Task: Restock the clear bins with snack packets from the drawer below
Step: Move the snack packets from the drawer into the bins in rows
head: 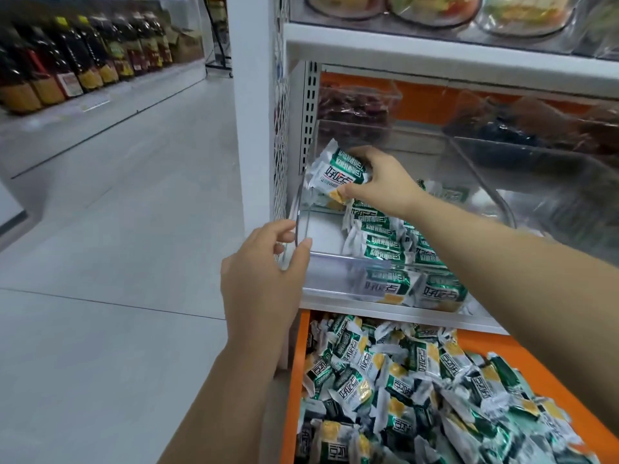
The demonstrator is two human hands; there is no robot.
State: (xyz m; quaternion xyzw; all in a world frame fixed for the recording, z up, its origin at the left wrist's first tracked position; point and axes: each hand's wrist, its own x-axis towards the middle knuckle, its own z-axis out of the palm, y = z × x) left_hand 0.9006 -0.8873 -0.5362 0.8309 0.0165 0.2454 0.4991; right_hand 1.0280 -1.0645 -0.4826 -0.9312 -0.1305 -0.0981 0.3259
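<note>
The right hand (385, 185) pinches a small stack of green-and-white snack packets (338, 174) between thumb and fingers, holding them flat and together over the empty left end of the clear bin (348, 272), apparently so they can go down as a neat row beside those already lying along its right side. The left hand (268, 272) curls over the bin's front left corner, thumb on the rim, likely to steady it or keep it tipped open for access. Just under the bin's shelf, the orange drawer (294, 380) stands pulled out, heaped with loose packets, so the supply sits directly below the bin.
</note>
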